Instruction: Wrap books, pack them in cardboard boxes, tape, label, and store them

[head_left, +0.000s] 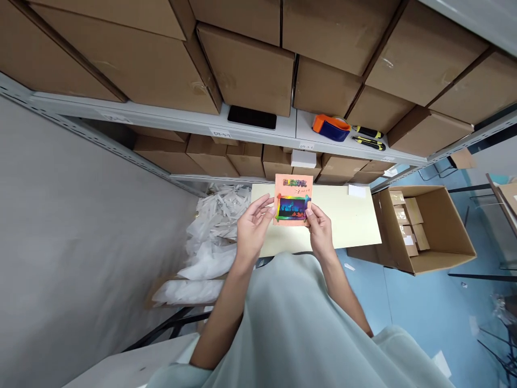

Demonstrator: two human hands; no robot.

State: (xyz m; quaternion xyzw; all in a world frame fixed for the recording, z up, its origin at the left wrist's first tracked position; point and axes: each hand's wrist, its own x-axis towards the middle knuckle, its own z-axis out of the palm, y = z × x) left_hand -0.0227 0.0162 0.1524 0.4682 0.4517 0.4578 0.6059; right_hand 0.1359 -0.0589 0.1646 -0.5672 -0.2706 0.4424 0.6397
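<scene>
A small pink card [293, 186] with rainbow lettering and a rainbow-framed dark picture is held up in front of me, over the pale yellow table [347, 215]. My left hand [254, 221] pinches its left edge between thumb and fingers. On the opposite side, my right hand [320, 226] grips the lower right edge, thumb on the front. The card's back and some fingertips are hidden. Behind it on the table lies a small white paper [357, 191], near the far edge.
Cardboard boxes [246, 64] fill the shelves ahead. On the shelf ledge [194, 121] lie a black phone [252, 117], an orange-and-blue tape dispenser [331, 127] and two yellow-black cutters [368, 138]. White plastic bags [210, 258] pile at left. An open carton [440, 231] holding small boxes stands right.
</scene>
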